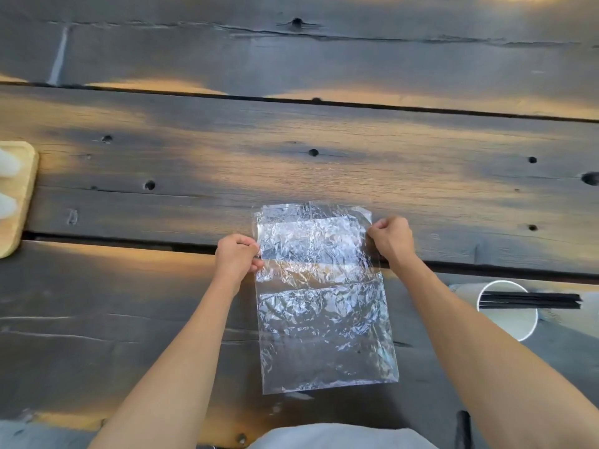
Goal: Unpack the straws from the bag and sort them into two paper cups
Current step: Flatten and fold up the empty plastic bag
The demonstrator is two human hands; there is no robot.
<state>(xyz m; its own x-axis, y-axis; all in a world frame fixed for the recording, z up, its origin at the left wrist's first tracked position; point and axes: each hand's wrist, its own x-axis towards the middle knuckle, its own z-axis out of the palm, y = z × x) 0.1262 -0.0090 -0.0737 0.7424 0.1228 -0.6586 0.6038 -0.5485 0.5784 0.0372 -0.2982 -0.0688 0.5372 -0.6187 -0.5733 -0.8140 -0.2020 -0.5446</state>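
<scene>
Nearest to me, at the bottom edge, I see a piece of light grey cloth (340, 437), probably my clothing. From there my two bare forearms go forward over the dark wooden table (129, 319), which is made of wide planks with knots and gaps.

Between the arms lies the clear plastic bag (324, 319), flat on the table and very wrinkled. Its near edge is close to me and its far end is folded back over itself, so I see a double layer there. I see no straws inside it.

On the right, just beside my right forearm, a white paper cup (509, 315) lies on its side with the opening toward me. Several black straws (531, 300) lie across its rim, pointing to the right. A second cup I cannot find in this view.

Further away, my left hand (238, 254) pinches the left edge of the bag with curled fingers and thumb. My right hand (390, 238) grips the right edge in the same manner, at the folded part. Both hands are closed on the plastic, at nearly the same distance from me, the right one a little farther.

At the far left edge there is a light wooden board (22, 196) with two whitish objects (8, 183) on it, too blurred to identify.
</scene>
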